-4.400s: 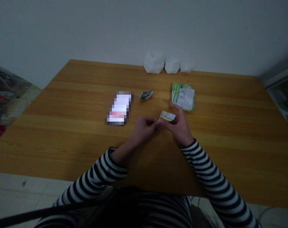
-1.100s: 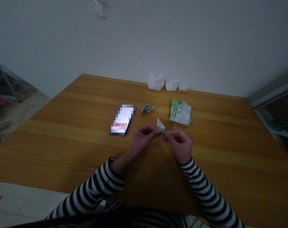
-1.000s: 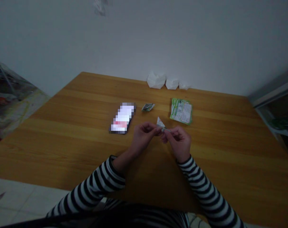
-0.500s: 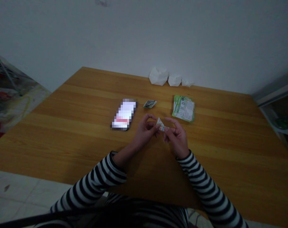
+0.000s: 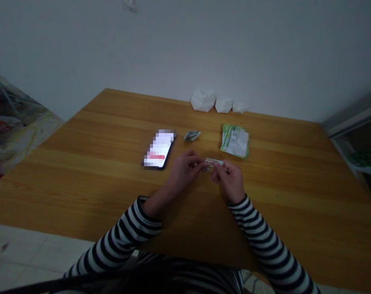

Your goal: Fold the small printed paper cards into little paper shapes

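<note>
Over the middle of the table, the fingertips of the left hand (image 5: 200, 164) pinch one end of a narrow folded paper strip (image 5: 214, 162), and the fingers of the right hand (image 5: 218, 168) close on its other end. Both grips are narrow, with the strip held level between them; its white face carries a little orange print at the left end. The left hand (image 5: 184, 171) and right hand (image 5: 230, 179) curl inward, close together, and the cuffs of a black-and-white striped sleeve (image 5: 118, 232) and another (image 5: 271, 245) run back toward the person's body.

Just beyond the right hand, a small stack of green-printed leaflets (image 5: 235, 141) lies flat on the honey-toned wooden table (image 5: 81, 196). Up and to the left of the strip sits a small crumpled foil packet (image 5: 192, 135), and further left lies a smartphone (image 5: 159, 149) with a lit, pixelated screen. Three white folded paper shapes (image 5: 203, 100) stand in a row along the far edge, against a pale wall (image 5: 234, 53). Floor tiles (image 5: 26, 253) show below the near edge of the table, and a low shelf (image 5: 354, 126) stands off to the right.
</note>
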The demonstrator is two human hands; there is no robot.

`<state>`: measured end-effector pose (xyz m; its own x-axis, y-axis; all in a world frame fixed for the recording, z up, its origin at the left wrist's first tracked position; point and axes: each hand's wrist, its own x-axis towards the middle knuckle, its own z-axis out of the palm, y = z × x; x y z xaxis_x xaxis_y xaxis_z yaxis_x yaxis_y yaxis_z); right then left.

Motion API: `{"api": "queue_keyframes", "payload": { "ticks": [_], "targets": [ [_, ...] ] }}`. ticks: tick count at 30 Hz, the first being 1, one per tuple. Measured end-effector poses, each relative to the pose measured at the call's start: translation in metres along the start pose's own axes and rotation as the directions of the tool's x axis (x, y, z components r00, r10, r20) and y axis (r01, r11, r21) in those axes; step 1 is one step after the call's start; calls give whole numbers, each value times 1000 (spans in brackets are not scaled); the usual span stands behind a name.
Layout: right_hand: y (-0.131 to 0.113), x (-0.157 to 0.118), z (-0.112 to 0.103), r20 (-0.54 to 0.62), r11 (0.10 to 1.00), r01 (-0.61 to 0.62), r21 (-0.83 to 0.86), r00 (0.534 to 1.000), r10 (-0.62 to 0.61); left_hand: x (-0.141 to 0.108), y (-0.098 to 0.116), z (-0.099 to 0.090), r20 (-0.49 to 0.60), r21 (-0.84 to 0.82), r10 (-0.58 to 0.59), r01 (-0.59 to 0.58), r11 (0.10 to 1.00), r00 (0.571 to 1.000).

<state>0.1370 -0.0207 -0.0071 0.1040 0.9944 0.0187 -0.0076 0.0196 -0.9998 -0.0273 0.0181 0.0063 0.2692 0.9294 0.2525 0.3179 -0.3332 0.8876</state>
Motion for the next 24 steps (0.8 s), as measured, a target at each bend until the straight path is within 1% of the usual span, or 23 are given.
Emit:
{"api": "queue_keyframes", "payload": {
  "ticks": [1,2,3,5,7,9,11,13,15,20,22,24],
  "targets": [
    [0,-1,0,-5,999,22,-28,1000,-22,0,0,0,8,24,25,-26,999,1000],
    [0,-1,0,-7,998,45,-53,999,-45,0,0,0,33,11,19,-20,1000,999],
    [0,-1,0,-3,996,63,-70,998,-63,1,-1,1,66,-29,-12,14,999,998],
    [0,-1,-1,25,995,67,-71,998,-65,1,-2,1,158,-141,-109,132,981,981],
    [0,0,-3,61,999,27,-30,998,-26,2,-3,0,254,-263,-179,246,933,950],
    [0,2,-6,112,999,-21,34,994,17,3,-4,-3,345,-371,-205,334,866,916],
    [0,4,-11,178,993,-53,105,984,33,4,-4,-6,409,-451,-225,410,793,884],
    [-1,5,-15,225,986,-59,158,974,22,4,-5,-9,437,-505,-249,465,727,864],
    [-2,5,-17,232,985,-38,167,973,-2,4,-7,-10,449,-536,-266,495,684,853],
    [-4,3,-18,226,996,-4,93,974,-18,4,-10,-11,511,-538,-262,542,645,819],
    [-4,2,-18,239,998,6,70,971,-23,4,-9,-11,537,-541,-262,566,622,802],
    [-3,2,-19,266,998,29,47,963,-41,4,-9,-12,536,-552,-282,583,596,796]
  ]
}}
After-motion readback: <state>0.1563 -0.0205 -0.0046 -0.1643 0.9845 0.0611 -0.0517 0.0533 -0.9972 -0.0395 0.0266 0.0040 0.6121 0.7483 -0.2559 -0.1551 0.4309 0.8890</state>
